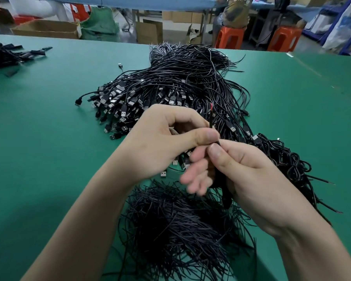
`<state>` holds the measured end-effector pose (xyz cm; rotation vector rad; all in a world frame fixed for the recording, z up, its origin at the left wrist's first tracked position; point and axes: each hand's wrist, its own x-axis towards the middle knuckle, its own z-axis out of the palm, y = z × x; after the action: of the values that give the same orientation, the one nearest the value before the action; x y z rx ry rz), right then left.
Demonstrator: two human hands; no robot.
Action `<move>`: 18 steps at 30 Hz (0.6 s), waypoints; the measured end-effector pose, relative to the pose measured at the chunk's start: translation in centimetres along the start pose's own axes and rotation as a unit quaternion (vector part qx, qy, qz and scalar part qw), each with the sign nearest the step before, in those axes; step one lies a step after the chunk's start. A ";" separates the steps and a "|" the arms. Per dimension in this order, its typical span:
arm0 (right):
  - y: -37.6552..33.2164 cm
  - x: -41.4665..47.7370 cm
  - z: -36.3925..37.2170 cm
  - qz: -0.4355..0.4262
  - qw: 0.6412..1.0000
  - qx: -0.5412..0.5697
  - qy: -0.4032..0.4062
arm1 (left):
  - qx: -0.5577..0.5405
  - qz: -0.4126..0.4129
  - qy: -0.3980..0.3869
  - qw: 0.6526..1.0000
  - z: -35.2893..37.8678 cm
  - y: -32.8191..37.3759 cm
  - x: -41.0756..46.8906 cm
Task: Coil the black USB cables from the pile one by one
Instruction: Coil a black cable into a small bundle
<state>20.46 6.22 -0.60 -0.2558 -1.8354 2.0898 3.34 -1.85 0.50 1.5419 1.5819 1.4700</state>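
Two hands meet above the middle of the green tabletop (49, 122), both on one black cable (221, 183). The left hand (160, 142) has its fingers curled in, and its thumb pinches the cable against them at the top. A free end of the cable sticks up just beyond that thumb and shows a red tip. The right hand (249, 175) presses its thumb on the cable just below the left thumb. Its fingers reach round a dark bunched length that runs down across the palm, but they are blurred, so how tightly they close is unclear.

Behind the hands, the pile (170, 84) of loose cables fills the centre of the tabletop, with plugs toward the left and thin tails toward the far edge. Short black ties (176, 226) lie heaped at the near edge, under the wrists. Coils (288, 159) sit to the right of the hands. More dark bundles (4, 55) lie at the far left corner. Orange stools (229, 37) stand beyond the far edge.
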 end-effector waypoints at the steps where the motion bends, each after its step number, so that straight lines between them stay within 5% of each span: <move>1: 0.0 0.1 0.3 0.001 1.000 0.020 0.018 | 0.008 0.001 0.013 1.000 0.0 -0.2 0.0; 5: 0.4 0.4 1.2 -0.022 0.991 0.044 0.128 | 0.013 -0.002 0.053 0.998 -0.1 -0.3 0.0; 9: 0.9 0.3 0.8 -0.058 0.956 -0.167 0.236 | -0.014 -0.016 0.090 0.996 -0.2 -0.2 -0.1; 18: 1.5 0.3 2.0 0.014 0.983 -0.155 0.093 | -0.075 -0.035 0.132 0.988 0.8 -0.4 -0.1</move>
<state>19.28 4.37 -1.71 -0.5379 -2.0425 1.7230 3.89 -1.53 -0.12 1.2351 1.6079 1.7669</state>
